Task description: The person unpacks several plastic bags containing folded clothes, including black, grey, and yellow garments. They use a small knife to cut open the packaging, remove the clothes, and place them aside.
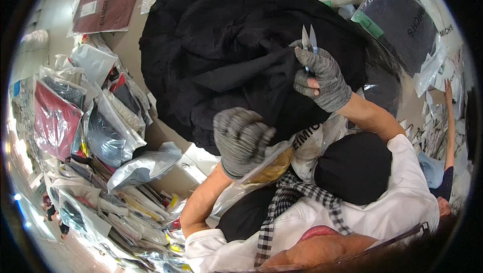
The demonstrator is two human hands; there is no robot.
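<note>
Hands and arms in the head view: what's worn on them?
Both hands wear knitted gloves in mottled grey, the left hand and the right hand alike, with ribbed cuffs ending at the wrist. The forearms are bare. White sleeves are pushed up to about the elbows on both arms.

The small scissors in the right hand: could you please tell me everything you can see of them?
The thread snips are small and silvery, apparently metal. Only two short pointed blades show, slightly parted in a narrow V with tips pointing up and away from the person. The rest is hidden inside the right hand, which wears a grey knit glove and grips them. The blades stand over the black garment, at a raised fold of it; whether they touch the cloth cannot be told.
</note>
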